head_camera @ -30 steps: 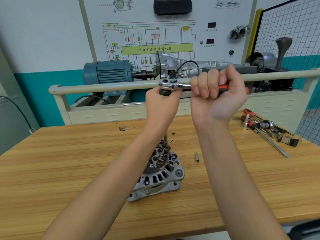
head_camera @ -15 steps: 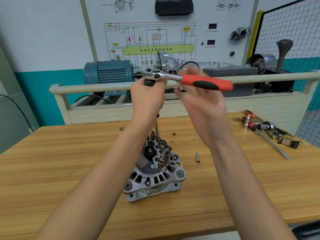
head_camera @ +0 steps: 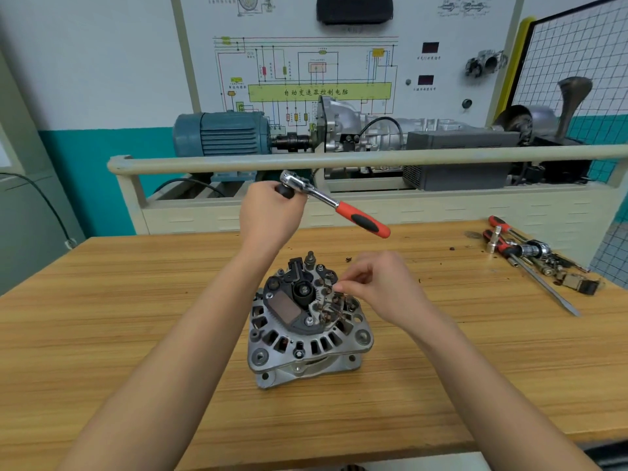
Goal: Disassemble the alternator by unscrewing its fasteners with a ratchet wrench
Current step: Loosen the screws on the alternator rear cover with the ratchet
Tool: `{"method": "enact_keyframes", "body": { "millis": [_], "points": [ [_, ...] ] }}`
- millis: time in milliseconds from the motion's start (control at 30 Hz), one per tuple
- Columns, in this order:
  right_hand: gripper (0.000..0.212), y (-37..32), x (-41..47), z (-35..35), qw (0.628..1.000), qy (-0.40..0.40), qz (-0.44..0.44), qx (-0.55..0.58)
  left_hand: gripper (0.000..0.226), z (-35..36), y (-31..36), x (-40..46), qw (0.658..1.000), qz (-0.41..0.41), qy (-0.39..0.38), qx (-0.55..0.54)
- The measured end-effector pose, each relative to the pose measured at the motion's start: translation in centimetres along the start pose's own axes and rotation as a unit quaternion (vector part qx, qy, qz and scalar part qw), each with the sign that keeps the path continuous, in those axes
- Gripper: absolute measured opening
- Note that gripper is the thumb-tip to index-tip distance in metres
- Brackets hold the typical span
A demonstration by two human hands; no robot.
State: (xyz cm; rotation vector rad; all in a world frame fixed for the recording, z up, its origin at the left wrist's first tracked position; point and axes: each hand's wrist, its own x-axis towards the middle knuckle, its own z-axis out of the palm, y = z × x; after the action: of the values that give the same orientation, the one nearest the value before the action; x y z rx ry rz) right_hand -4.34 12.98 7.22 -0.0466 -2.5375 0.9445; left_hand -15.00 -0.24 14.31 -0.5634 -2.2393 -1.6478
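Alternator (head_camera: 307, 329) sits on the wooden bench, centre, rear end facing up. Silver cast housing with vent slots round the rim, copper windings showing through the slots. Black plastic regulator/brush block on top left, exposed rectifier plate with brownish terminals on top right, one threaded stud sticking up at the far edge. Mounting lugs at the near base.

Ratchet wrench (head_camera: 334, 207) is up in the air beyond the alternator, clear of it. Chrome head at the left end with a black socket piece under it, held at the head end. Chrome shank and orange-and-black handle slope down to the right, handle free.
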Motion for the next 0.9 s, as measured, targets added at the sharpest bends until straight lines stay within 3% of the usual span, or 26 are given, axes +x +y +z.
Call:
{"method": "enact_keyframes", "body": {
  "millis": [433,567,700,900],
  "points": [
    [0.009,-0.4,0.0,0.2,0.977,-0.043,-0.110,-0.175,0.041,0.5,-1.0,-0.6,0.999,-0.005,-0.022,0.036],
    [0.012,0.1,0.0,-0.2,0.982,-0.053,-0.115,-0.140,0.037,0.4,-0.7,-0.8,0.999,-0.003,-0.029,0.032],
    [0.015,0.5,-0.2,-0.6,0.995,-0.002,-0.082,-0.059,0.040,0.3,-0.6,-0.8,0.999,-0.006,-0.033,0.028],
    [0.009,0.2,-0.3,-0.2,0.996,0.012,-0.054,-0.074,0.042,0.5,-0.2,-1.0,0.999,-0.014,-0.036,0.034]
  ]
}}
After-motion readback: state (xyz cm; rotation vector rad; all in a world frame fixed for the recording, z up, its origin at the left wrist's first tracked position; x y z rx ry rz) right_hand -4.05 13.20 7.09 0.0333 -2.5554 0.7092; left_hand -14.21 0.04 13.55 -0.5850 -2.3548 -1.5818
